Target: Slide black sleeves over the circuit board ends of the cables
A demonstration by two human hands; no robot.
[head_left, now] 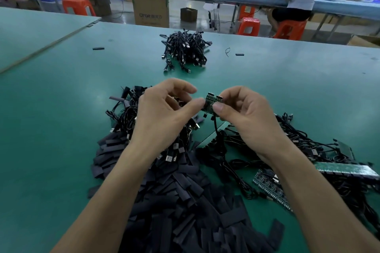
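Nearest me lies the heap of black sleeves, with cables and green board strips tangled to its right. Above them my right hand pinches a small circuit board between thumb and forefinger, its cable hanging down. My left hand sets its thumb against the board's left edge, fingers curled; whether they hold a sleeve I cannot tell. This board is still bare. Farther off, a bundle looks finished, but I judge much remains. The table lies open between, its far edge well beyond.
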